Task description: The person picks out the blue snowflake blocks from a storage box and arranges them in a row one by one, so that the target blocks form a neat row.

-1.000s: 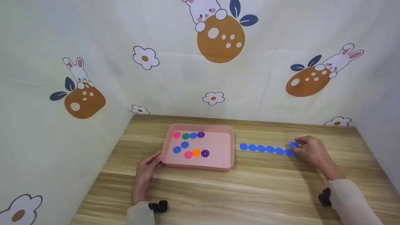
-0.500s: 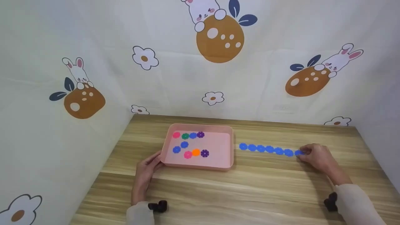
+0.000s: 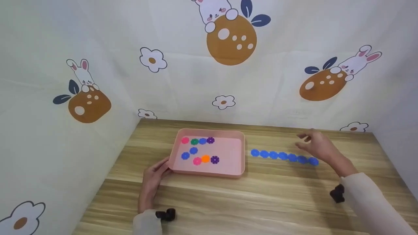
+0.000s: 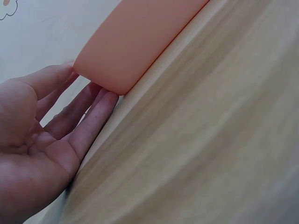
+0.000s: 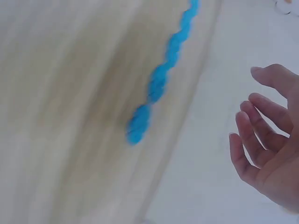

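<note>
In the head view, my left hand (image 3: 152, 182) is at the near left corner of a pink tray (image 3: 241, 153). The left wrist view shows the thumb at the tray's rim and fingers against its lower edge, holding that corner. My right hand (image 3: 321, 148) is raised over the table with loosely bent fingers and holds nothing. Just below and left of it, several blue flower-shaped discs (image 3: 273, 154) lie in a nearly straight row. The end disc (image 3: 313, 161) is closest to that hand. In the right wrist view, the row (image 5: 158, 83) looks blurred.
Inside the tray lie more flower-shaped discs: pink (image 3: 197, 161), orange (image 3: 205, 159), green (image 3: 195, 141), blue (image 3: 185, 155) and purple (image 3: 215, 159). The wooden table (image 3: 228, 202) meets a printed cloth wall (image 3: 183, 85) behind and at both sides.
My right hand set the blue disc at the right end of the row, let go of it, then rose and moved away from me, slightly left. My left hand stayed at the tray.
</note>
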The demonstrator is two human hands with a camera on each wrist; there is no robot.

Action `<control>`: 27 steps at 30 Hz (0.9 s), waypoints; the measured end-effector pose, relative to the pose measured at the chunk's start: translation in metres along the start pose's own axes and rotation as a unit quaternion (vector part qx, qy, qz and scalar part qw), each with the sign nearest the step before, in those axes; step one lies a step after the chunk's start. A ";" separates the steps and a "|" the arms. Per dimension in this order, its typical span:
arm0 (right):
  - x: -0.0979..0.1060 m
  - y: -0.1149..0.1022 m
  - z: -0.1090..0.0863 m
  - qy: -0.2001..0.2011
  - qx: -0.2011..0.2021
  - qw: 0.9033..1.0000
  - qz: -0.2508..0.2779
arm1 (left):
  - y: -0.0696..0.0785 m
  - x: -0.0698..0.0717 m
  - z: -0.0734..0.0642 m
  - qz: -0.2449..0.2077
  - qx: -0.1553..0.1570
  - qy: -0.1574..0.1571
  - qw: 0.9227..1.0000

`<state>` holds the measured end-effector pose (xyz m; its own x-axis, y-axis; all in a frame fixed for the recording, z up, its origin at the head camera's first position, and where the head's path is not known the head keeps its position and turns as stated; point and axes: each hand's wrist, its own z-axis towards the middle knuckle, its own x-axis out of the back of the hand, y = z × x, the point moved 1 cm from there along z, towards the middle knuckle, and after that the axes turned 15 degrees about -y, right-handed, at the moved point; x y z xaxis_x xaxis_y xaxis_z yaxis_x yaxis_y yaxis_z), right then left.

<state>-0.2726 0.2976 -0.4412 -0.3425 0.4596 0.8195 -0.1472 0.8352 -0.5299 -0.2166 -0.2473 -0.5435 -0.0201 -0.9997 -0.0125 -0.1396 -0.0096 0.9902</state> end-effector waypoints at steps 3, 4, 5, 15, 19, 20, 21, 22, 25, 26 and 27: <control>0.003 -0.025 0.012 0.013 0.035 0.999 0.012 | 0.000 0.000 0.000 0.001 -0.005 -0.005 1.000; 0.003 -0.033 0.017 0.017 0.044 0.999 0.017 | 0.000 0.000 0.000 0.001 -0.003 -0.006 1.000; 0.002 -0.041 0.021 0.021 0.053 0.998 0.023 | 0.001 0.001 0.000 0.001 -0.002 -0.007 1.000; -0.024 -0.107 0.069 0.021 0.109 0.990 0.085 | 0.000 0.002 0.002 -0.027 -0.026 -0.005 0.999; -0.036 -0.131 0.087 0.000 0.110 0.990 0.092 | 0.000 0.003 0.002 -0.022 -0.021 -0.002 1.000; -0.038 -0.136 0.091 -0.006 0.108 0.990 0.092 | 0.000 0.003 0.002 -0.021 -0.021 0.000 1.000; -0.041 -0.142 0.095 -0.013 0.106 0.990 0.094 | 0.000 0.003 0.002 -0.021 -0.016 0.002 1.000; -0.043 -0.147 0.098 -0.018 0.105 0.990 0.095 | 0.000 0.002 0.002 -0.019 -0.014 0.003 1.000; -0.051 -0.161 0.106 -0.028 0.099 0.989 0.107 | -0.001 0.002 0.002 -0.019 -0.010 0.003 1.000; -0.053 -0.165 0.108 -0.031 0.098 0.988 0.115 | -0.001 0.001 0.001 -0.017 -0.006 0.003 1.000; -0.055 -0.169 0.109 -0.032 0.097 0.987 0.122 | -0.001 0.001 0.001 -0.016 -0.003 0.002 1.000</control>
<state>-0.3302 0.0981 -0.4211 -0.4464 0.6150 0.6500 -0.2252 0.6257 -0.7468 -0.2178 -0.2485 -0.5446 -0.0107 -0.9990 -0.0435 -0.1333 -0.0417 0.9902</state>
